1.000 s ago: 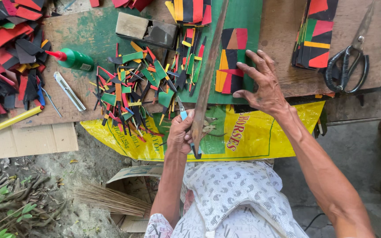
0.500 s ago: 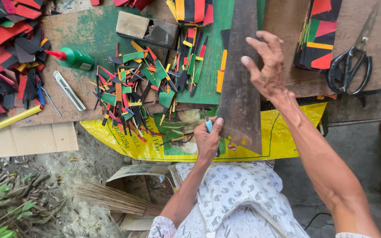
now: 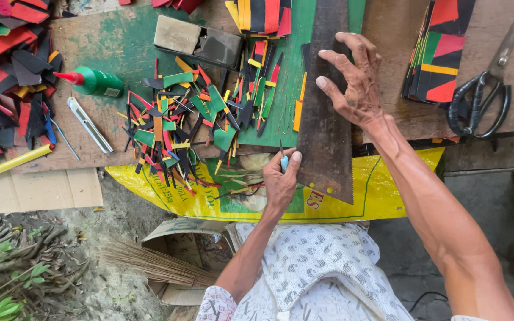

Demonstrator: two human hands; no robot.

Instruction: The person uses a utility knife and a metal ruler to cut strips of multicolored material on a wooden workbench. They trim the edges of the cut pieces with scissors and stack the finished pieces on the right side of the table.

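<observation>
A long dark saw blade [image 3: 326, 128] with a toothed right edge lies flat over the green mat [image 3: 290, 89] and the yellow sack [image 3: 382, 190]. My right hand [image 3: 352, 80] presses on the blade's upper part, fingers spread. At the blade's left edge, my left hand [image 3: 281, 181] grips a small light-blue-handled cutter [image 3: 283, 161]. A heap of red, green, orange and black cut strips [image 3: 176, 128] lies just left of my left hand.
Black scissors [image 3: 477, 104] and a stack of coloured sheets [image 3: 438, 56] lie at right. A green glue bottle [image 3: 93, 82], a metal utility knife [image 3: 89, 125], a yellow ruler [image 3: 10, 163], two blocks [image 3: 197, 40] and a scrap pile [image 3: 7, 65] sit left. A broom [image 3: 150, 264] lies below.
The saw blade went from standing on edge to lying flat. My right hand shifted up onto it, and my left hand moved right to the blade's edge with the cutter.
</observation>
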